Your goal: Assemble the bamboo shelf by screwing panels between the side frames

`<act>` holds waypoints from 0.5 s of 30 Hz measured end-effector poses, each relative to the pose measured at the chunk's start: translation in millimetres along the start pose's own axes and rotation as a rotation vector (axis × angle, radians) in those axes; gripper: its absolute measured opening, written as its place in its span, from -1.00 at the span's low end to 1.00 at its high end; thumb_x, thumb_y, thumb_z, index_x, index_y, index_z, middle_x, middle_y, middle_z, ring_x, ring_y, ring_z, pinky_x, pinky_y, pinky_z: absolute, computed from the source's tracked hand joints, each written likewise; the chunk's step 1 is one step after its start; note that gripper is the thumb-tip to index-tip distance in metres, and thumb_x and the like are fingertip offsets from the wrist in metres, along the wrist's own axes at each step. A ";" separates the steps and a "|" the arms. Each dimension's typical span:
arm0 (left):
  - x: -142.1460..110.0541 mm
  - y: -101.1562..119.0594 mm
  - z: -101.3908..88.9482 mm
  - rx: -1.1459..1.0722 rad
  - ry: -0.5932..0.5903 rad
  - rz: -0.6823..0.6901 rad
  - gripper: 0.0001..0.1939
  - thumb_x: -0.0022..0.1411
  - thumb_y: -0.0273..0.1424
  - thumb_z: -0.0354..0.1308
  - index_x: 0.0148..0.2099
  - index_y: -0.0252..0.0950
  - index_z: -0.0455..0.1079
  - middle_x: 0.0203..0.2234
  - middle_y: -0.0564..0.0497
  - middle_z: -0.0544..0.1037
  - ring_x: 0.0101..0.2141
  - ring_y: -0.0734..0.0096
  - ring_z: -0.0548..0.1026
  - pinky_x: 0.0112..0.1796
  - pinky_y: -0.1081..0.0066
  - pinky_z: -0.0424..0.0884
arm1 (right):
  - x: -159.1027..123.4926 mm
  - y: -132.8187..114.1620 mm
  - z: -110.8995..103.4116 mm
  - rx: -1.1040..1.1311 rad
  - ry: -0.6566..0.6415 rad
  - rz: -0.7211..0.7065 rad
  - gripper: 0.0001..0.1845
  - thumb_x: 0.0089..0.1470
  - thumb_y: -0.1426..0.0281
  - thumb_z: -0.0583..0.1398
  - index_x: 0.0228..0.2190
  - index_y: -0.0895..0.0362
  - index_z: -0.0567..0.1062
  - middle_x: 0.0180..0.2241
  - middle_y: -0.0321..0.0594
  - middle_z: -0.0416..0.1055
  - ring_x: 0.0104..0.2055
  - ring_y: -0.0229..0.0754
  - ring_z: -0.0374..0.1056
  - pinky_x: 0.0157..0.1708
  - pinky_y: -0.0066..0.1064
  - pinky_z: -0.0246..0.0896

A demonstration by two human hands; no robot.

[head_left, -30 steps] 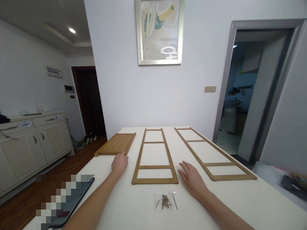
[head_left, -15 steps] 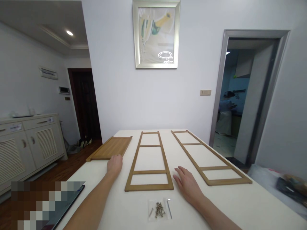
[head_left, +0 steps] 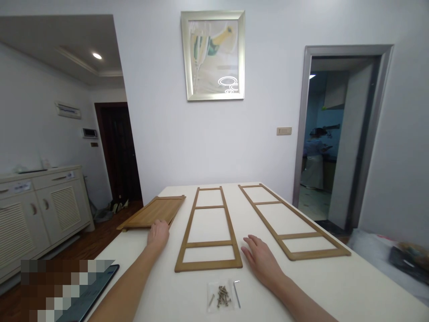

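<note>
My left hand [head_left: 158,235] is closed on the near edge of a slatted wooden panel [head_left: 152,212] at the table's left side. The panel is slightly tilted, with a dark gap showing under its right edge; the fingers' undersides are hidden. My right hand [head_left: 258,255] lies on the table with its fingers apart, holding nothing. Between my hands is a ladder-like wooden frame [head_left: 209,244], flat on the table. A second, similar wooden frame [head_left: 300,235] lies to the right, beyond my right hand.
A clear bag of screws [head_left: 223,296] and a hex key [head_left: 237,294] lie at the near middle of the white table [head_left: 174,297]. A tablet [head_left: 97,293] is at the left edge. A wall stands behind the table. Through the right doorway a person [head_left: 314,156] stands in another room.
My left hand has lifted the right side of the wooden panel a little and drawn it slightly nearer. The right hand stays in place. The camera view has tilted up slightly.
</note>
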State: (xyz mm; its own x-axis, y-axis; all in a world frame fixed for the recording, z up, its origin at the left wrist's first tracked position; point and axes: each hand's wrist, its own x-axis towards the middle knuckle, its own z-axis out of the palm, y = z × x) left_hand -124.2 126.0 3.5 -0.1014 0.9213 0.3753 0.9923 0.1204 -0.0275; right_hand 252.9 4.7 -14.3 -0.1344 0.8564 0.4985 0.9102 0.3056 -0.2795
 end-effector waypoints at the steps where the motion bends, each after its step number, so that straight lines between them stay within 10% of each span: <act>1: -3.0 1.2 -1.5 0.008 0.004 0.031 -0.63 0.27 -0.61 -0.20 -0.15 -0.55 0.45 -0.24 -0.37 0.47 -0.20 0.09 0.46 -0.23 0.27 0.35 | 0.1 -0.3 -0.5 -0.005 -0.006 0.000 -0.54 0.24 0.17 -0.03 -0.02 0.16 0.46 0.05 0.05 0.39 0.07 0.08 0.31 0.09 -0.07 0.20; 15: -43.2 72.6 -32.5 -0.016 0.071 0.515 -0.44 0.23 -0.70 -0.24 0.21 -0.41 0.27 0.08 -0.29 0.41 0.05 0.17 0.41 -0.02 0.27 0.38 | 6.3 -1.2 -8.0 0.407 0.100 0.153 -0.55 0.19 0.06 0.03 -0.18 0.10 0.52 -0.09 -0.04 0.48 0.00 0.05 0.37 0.06 -0.09 0.23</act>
State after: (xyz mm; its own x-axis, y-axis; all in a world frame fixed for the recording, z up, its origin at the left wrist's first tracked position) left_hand -45.4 82.9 15.4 0.4046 0.8321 0.3793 0.9135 -0.3479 -0.2110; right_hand 254.0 6.3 -4.3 0.0462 0.8663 0.4974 0.6855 0.3347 -0.6467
